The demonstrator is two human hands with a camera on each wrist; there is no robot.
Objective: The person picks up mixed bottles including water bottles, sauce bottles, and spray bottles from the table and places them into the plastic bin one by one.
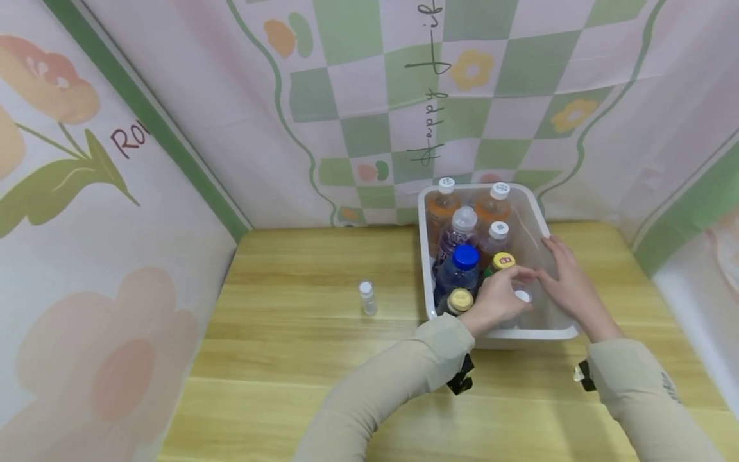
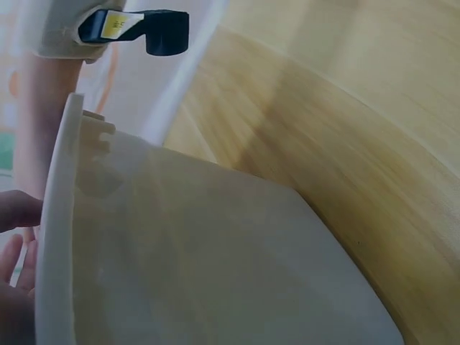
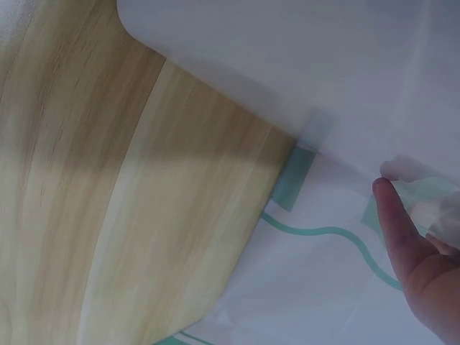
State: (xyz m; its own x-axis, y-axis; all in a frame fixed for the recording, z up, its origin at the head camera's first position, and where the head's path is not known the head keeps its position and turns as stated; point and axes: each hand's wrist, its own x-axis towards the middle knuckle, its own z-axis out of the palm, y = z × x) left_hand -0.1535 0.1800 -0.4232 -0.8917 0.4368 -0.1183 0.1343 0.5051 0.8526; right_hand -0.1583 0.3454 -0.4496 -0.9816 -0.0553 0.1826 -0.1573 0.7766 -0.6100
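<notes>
A white plastic bin stands on the table with several bottles inside. My left hand reaches over its near rim, its thumb and fingers curled round a bottle with a white cap; most of that bottle is hidden. At the bin's right side is my right hand, fingers stretched along the rim and thumb by the left fingertips. Close to the left hand stand a yellow-capped bottle, a blue-capped bottle and a dark bottle with a tan cap.
A small clear vial with a white cap stands on the wooden table, left of the bin. Farther back in the bin are two orange drink bottles and a purple-toned bottle. A patterned curtain hangs behind the table.
</notes>
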